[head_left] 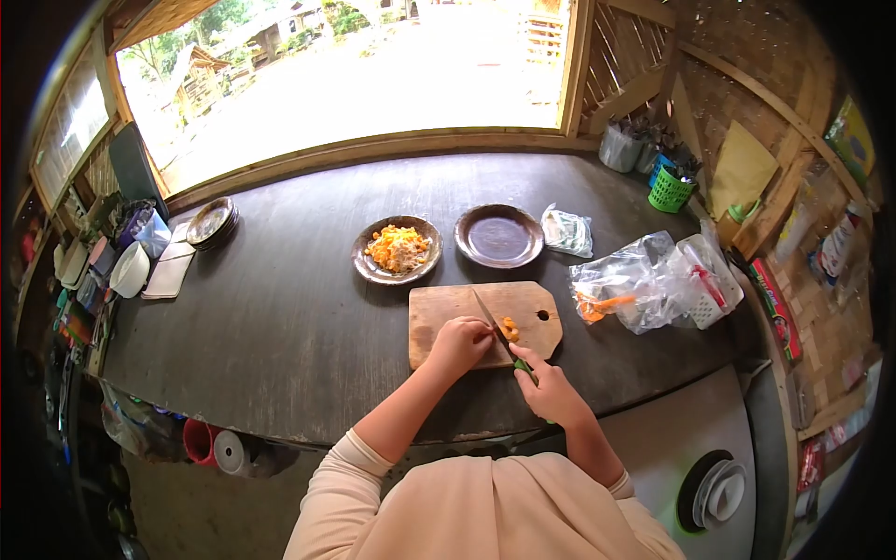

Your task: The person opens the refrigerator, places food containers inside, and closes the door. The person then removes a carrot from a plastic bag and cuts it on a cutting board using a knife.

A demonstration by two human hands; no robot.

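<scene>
A wooden cutting board (pixel 443 313) lies at the table's near edge. My right hand (pixel 551 387) is closed round the green handle of a knife (pixel 492 319), whose blade points up and left over the board. Bent fingers of my left hand (pixel 464 342) press down on the board just left of the blade; what they hold is mostly hidden. Small orange pieces (pixel 510 329) lie right of the blade. Behind the board, one brown plate (pixel 364 267) bears chopped orange and pale food (pixel 399 248). Beside it is a second brown plate (pixel 499 236) with nothing on it.
On the dark table (pixel 280 308), clear plastic bags (pixel 644 280), one with orange contents, lie at the right near a small packet (pixel 567 231). Stacked plates (pixel 213 222) are at the left. A green basket (pixel 669 191) stands at the back right. A window opens behind.
</scene>
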